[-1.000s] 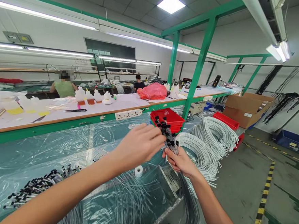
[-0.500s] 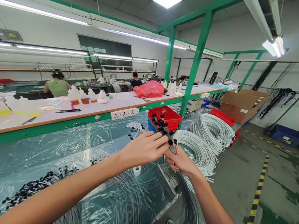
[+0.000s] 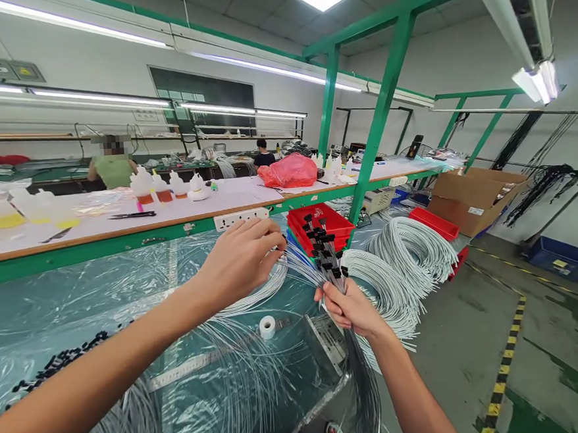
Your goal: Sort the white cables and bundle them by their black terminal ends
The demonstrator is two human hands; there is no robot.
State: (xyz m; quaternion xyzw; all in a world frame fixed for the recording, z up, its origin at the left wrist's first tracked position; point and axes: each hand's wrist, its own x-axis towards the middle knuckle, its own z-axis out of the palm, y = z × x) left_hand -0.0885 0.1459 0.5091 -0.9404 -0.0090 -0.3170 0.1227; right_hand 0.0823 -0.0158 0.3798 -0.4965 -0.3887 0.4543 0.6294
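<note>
My right hand [image 3: 349, 306] is closed round a bundle of thin grey cables [image 3: 363, 386] that hangs down past the bench edge. Black connectors [image 3: 327, 250] fan out above that fist at staggered heights. Up and to the left, my left hand [image 3: 245, 254] has its fingers pinched on the ends of several cables [image 3: 299, 262], which stretch from there into the right fist. A bit of black shows at the left fingertips; the rest of those ends is hidden by the fingers.
Beneath the hands lie a white tape roll [image 3: 267, 327], a metal ruler [image 3: 195, 367] and a metal block [image 3: 327, 339]. Large white cable coils [image 3: 388, 289] sit at right, red trays [image 3: 319, 222] behind. More connectored cables [image 3: 61, 361] lie left. Bottles [image 3: 162, 187] line the shelf; two people sit beyond.
My left hand has moved left and up from the connectors, drawing several cable ends aside from the bundle. My right hand stays nearly in place, still gripping the bundle.
</note>
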